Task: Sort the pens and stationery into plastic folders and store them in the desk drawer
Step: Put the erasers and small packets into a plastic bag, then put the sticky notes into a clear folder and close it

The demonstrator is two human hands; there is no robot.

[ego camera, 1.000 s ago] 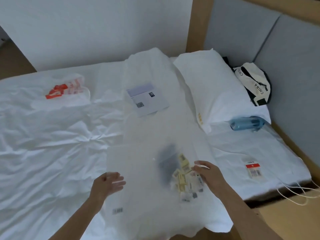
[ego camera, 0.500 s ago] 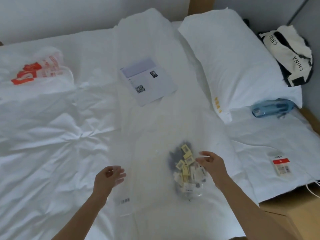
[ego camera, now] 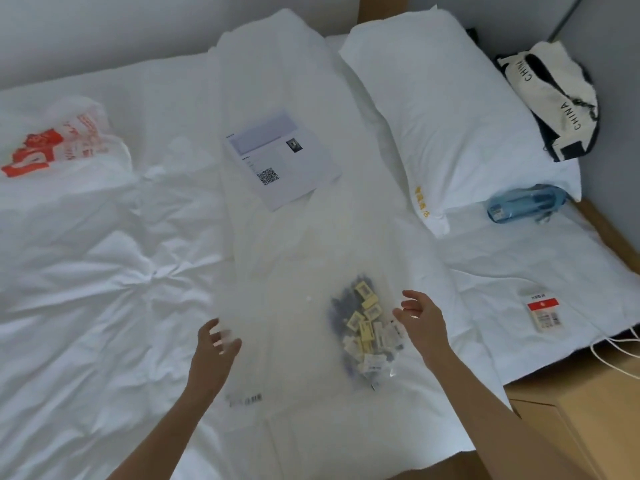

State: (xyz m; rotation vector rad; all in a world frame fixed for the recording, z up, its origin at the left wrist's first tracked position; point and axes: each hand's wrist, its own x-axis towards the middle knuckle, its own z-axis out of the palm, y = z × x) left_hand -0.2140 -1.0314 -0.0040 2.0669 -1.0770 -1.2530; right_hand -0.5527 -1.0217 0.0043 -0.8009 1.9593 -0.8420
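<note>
A clear plastic folder (ego camera: 304, 327) is seen lying flat on the white bedsheet (ego camera: 104, 271), long axis running away from the person toward the printed sheet (ego camera: 282, 161). It sits between both hands. The pile of small labelled stationery pieces (ego camera: 369, 332), yellowish and white tags over something dark, is bunched inside the folder's right half, just beside the right hand (ego camera: 420, 318); that hand is nearer. Right-hand fingers are spread and relaxed, nothing held. The left hand (ego camera: 216, 344) is at the folder's left edge, fingers loosely open; contact with the plastic cannot be told through blur. The folder is almost transparent, with a barcode sticker (ego camera: 247, 400) near its front left corner.
</note>
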